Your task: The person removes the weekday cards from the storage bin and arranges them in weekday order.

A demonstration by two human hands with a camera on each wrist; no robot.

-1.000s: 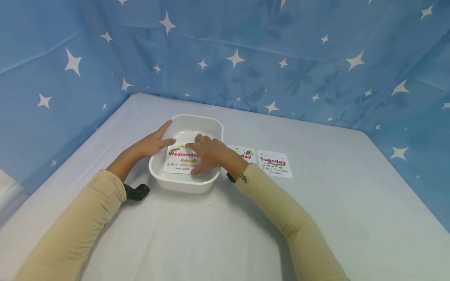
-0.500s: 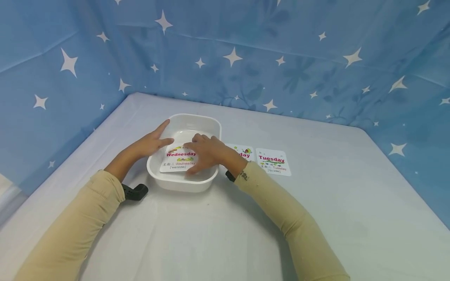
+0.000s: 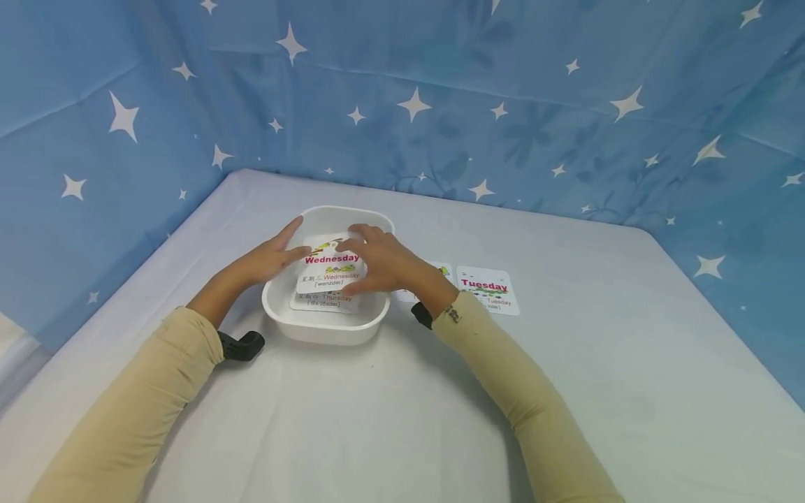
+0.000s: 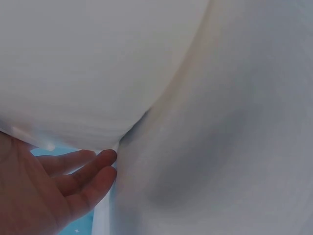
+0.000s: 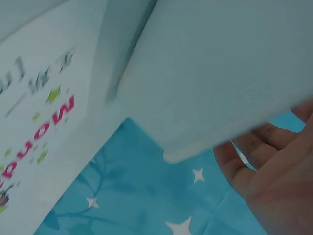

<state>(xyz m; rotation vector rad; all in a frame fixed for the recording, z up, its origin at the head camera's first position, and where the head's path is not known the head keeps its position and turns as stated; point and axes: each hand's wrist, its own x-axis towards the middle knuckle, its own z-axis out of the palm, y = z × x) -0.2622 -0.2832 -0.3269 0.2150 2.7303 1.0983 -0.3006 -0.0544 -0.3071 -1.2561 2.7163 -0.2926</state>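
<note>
By fingers and thumb of the right hand (image 3: 391, 261), the Wednesday card (image 3: 330, 277) is pinched above the Thursday card (image 3: 317, 304), inside the white basin (image 3: 328, 334). The basin's left edge is touched by the left hand (image 3: 265, 261), index and thumb spread. Lifting-out seems in hand; clearing the right edge is presumably called for.

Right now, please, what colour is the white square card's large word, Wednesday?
The large word is pinkish red, clearest in the head view.
</note>
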